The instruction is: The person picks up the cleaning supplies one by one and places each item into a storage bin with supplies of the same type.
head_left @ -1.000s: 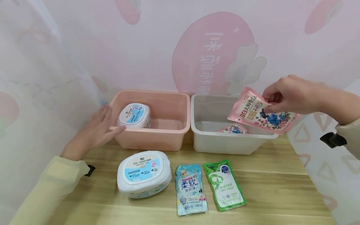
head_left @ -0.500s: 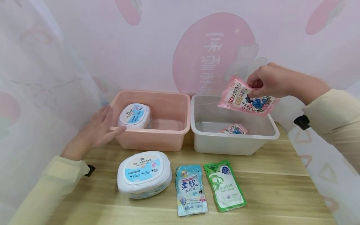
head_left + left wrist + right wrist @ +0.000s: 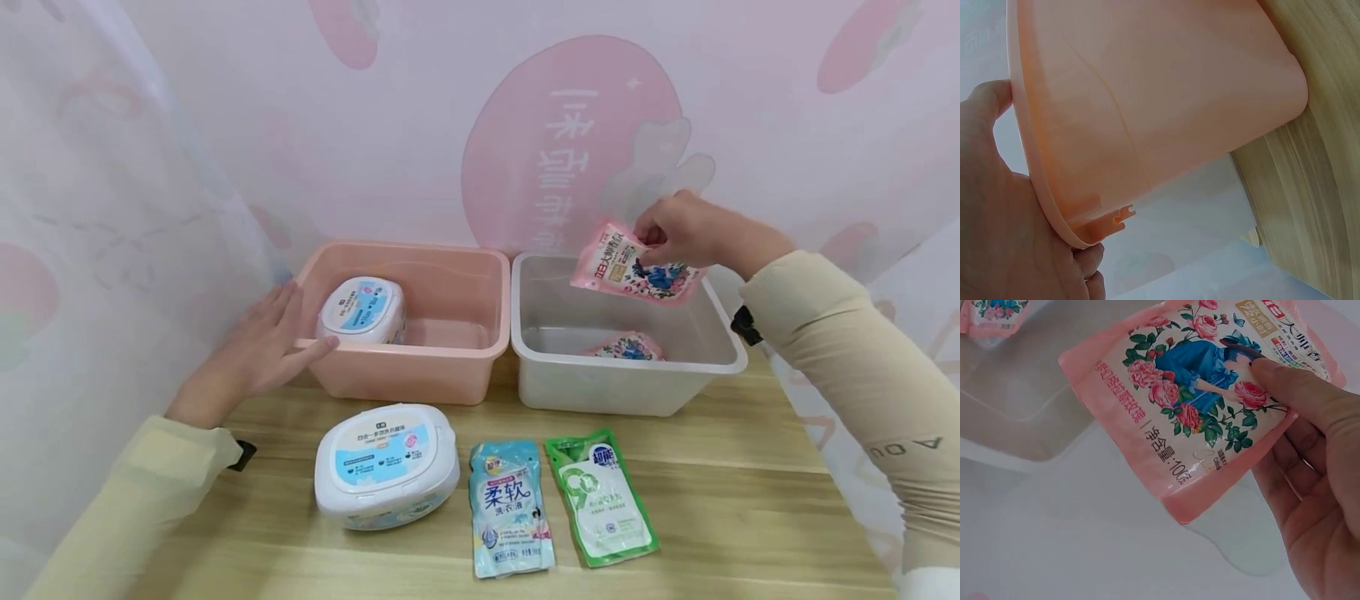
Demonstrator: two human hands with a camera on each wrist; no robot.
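My right hand [image 3: 686,233] pinches a pink laundry detergent pouch [image 3: 1191,394] printed with roses and a blue dress. The pouch hangs tilted above the rear of the light grey bin [image 3: 600,387]. Down in that bin lies another pink pouch [image 3: 630,346], partly hidden by the front wall. My left hand [image 3: 258,342] rests against the left rim of the pink bin [image 3: 405,375], its fingers extended and thumb spread toward the front edge. In the left wrist view the thumb [image 3: 994,97] meets that rim. A white lidded tub [image 3: 360,308] sits inside the pink bin.
On the wooden table [image 3: 720,517] before the bins are a larger-looking white tub [image 3: 386,467], a blue laundry liquid pouch [image 3: 510,508] and a green pouch [image 3: 602,500]. A printed curtain [image 3: 420,125] hangs close behind the bins, which stand side by side.
My right hand has carried the pink pouch leftward, rising and then lowering slightly, from the grey bin's right end to above its rear. My left hand stays at the pink bin.
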